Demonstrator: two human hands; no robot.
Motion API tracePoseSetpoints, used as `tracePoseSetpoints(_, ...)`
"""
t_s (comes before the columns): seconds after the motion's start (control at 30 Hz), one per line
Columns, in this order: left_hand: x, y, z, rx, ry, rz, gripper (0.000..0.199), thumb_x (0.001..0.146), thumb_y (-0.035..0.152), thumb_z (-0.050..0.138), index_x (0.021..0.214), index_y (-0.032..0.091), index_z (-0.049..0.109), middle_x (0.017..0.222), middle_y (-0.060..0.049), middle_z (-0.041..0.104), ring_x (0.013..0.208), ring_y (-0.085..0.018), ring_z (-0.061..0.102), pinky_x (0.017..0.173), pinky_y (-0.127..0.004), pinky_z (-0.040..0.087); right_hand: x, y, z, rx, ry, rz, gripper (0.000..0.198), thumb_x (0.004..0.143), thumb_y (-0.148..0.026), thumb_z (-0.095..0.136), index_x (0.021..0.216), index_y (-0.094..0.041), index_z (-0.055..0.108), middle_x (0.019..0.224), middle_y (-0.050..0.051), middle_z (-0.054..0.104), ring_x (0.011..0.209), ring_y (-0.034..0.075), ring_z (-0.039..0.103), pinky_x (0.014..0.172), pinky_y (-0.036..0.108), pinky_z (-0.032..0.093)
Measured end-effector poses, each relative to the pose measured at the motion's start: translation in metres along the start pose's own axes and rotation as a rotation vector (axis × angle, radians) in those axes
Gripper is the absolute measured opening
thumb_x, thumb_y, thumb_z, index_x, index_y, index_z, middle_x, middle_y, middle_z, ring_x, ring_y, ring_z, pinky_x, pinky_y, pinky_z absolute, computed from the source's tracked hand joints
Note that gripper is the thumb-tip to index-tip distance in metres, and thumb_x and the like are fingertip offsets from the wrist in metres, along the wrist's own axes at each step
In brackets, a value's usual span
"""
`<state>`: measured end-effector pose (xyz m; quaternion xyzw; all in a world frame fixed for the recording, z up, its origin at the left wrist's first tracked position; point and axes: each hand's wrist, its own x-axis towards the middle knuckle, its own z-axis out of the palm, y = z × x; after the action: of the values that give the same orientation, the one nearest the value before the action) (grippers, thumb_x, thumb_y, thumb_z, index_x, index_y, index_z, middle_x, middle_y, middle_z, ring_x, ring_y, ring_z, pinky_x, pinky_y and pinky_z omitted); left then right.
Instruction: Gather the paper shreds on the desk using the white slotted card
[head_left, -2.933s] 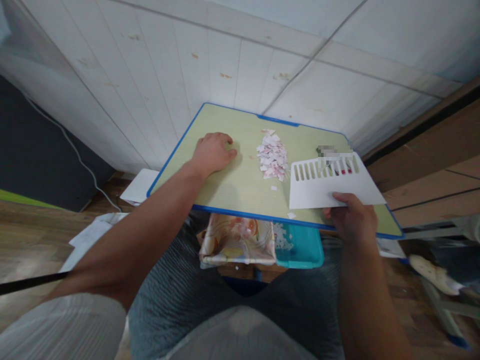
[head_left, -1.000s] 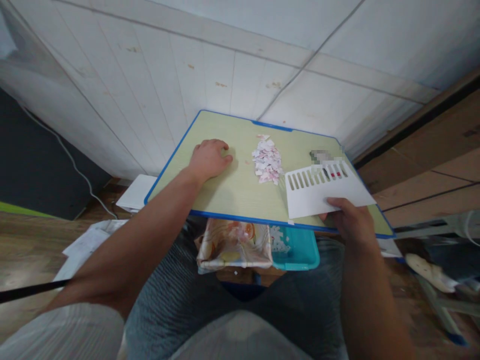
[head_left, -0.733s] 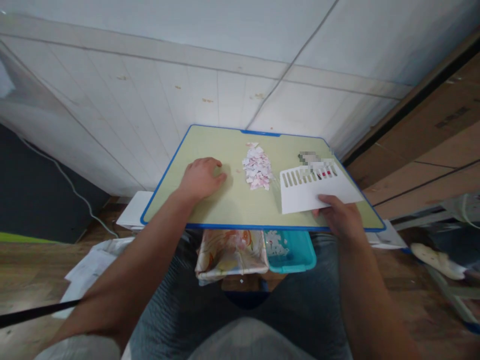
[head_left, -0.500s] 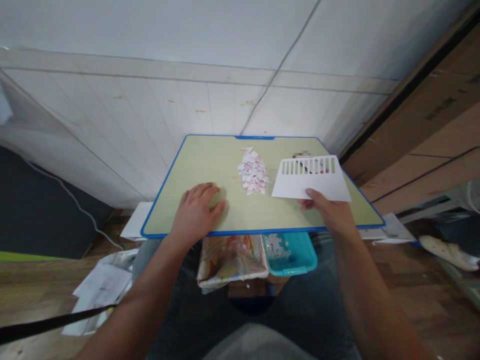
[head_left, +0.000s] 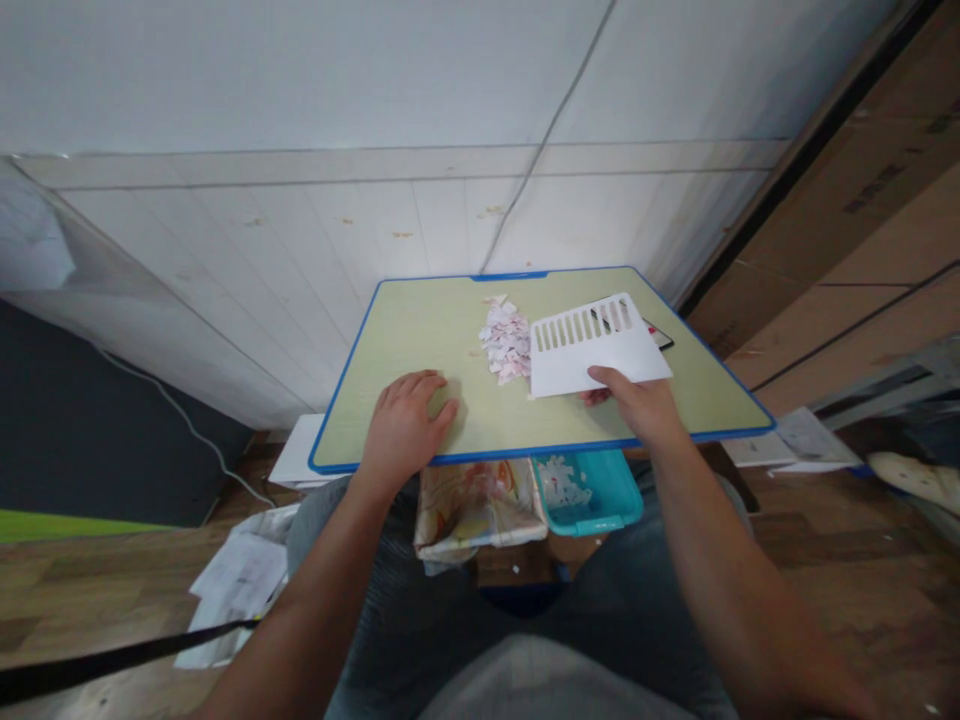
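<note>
Card [head_left: 567, 366] in our right hand [head_left: 636, 402], edge just beside the scraps [head_left: 506, 340].
We judge the step as lining it up; the next move seems to call for a level grip. It extends ahead of the hand, pinched between thumb and fingers; our left hand [head_left: 405, 426], loosely spread, lies at the board's [head_left: 487, 425] near edge.

1. Wears a pale grey top [head_left: 525, 685], rounded at the front.
2. Wears dark blue-grey trousers [head_left: 637, 590], lighter towards the left knee.
3. Leaves forearms [head_left: 307, 590], left hand [head_left: 405, 425] and right hand [head_left: 641, 402] bare.
</note>
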<state>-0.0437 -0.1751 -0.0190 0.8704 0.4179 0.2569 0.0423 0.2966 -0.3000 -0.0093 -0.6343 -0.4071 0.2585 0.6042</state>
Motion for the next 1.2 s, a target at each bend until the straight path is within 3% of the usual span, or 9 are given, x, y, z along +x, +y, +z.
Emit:
tracePoseSetpoints(0.37, 0.003, -0.004, 0.003, 0.004, -0.007, -0.004, 0.039, 0.111, 0.041, 0.067, 0.139, 0.019, 0.083, 0.153, -0.018, 0.085, 0.15, -0.036, 0.076, 0.138, -0.056, 0.055, -0.015, 0.006, -0.003, -0.042, -0.02, 0.031, 0.044, 0.085, -0.069, 0.09, 0.081, -0.027, 0.079, 0.077, 0.011, 0.085, 0.065, 0.029, 0.077, 0.071, 0.045, 0.073)
tracePoseSetpoints(0.53, 0.006, -0.001, 0.0, 0.052, -0.076, -0.047, 0.043, 0.112, 0.042, 0.066, 0.145, 0.018, 0.081, 0.157, -0.019, 0.083, 0.153, -0.036, 0.075, 0.14, -0.055, 0.054, -0.014, 0.009, -0.002, 0.028, -0.005, 0.025, 0.044, 0.081, -0.069, 0.092, 0.087, -0.028, 0.077, 0.077, 0.01, 0.085, 0.063, 0.03, 0.076, 0.067, 0.047, 0.073)
tracePoseSetpoints(0.8, 0.009, 0.017, -0.007, 0.222, -0.169, -0.201, 0.064, 0.12, 0.05, 0.058, 0.178, 0.023, 0.062, 0.195, -0.016, 0.052, 0.182, -0.041, 0.046, 0.149, -0.072, 0.038, -0.013, 0.007, 0.005, 0.023, -0.054, -0.001, 0.041, 0.078, -0.067, 0.089, 0.079, -0.029, 0.072, 0.072, 0.009, 0.082, 0.06, 0.029, 0.074, 0.065, 0.045, 0.07)
tracePoseSetpoints(1.0, 0.009, 0.016, -0.01, 0.207, -0.187, -0.154, 0.06, 0.121, 0.05, 0.055, 0.173, 0.023, 0.067, 0.189, -0.019, 0.06, 0.179, -0.041, 0.052, 0.145, -0.072, 0.043, -0.013, -0.002, -0.007, 0.042, -0.068, -0.012, 0.028, 0.075, -0.053, 0.087, 0.077, -0.029, 0.071, 0.065, 0.005, 0.078, 0.055, 0.025, 0.068, 0.058, 0.041, 0.065)
tracePoseSetpoints(1.2, 0.009, 0.01, -0.007, 0.185, -0.171, -0.142, 0.059, 0.12, 0.051, 0.054, 0.171, 0.025, 0.069, 0.188, -0.019, 0.061, 0.178, -0.043, 0.052, 0.144, -0.074, 0.042, -0.014, 0.001, -0.02, 0.098, -0.005, 0.032, 0.027, 0.069, -0.048, 0.083, 0.076, -0.029, 0.066, 0.059, 0.0, 0.071, 0.05, 0.022, 0.059, 0.05, 0.037, 0.056)
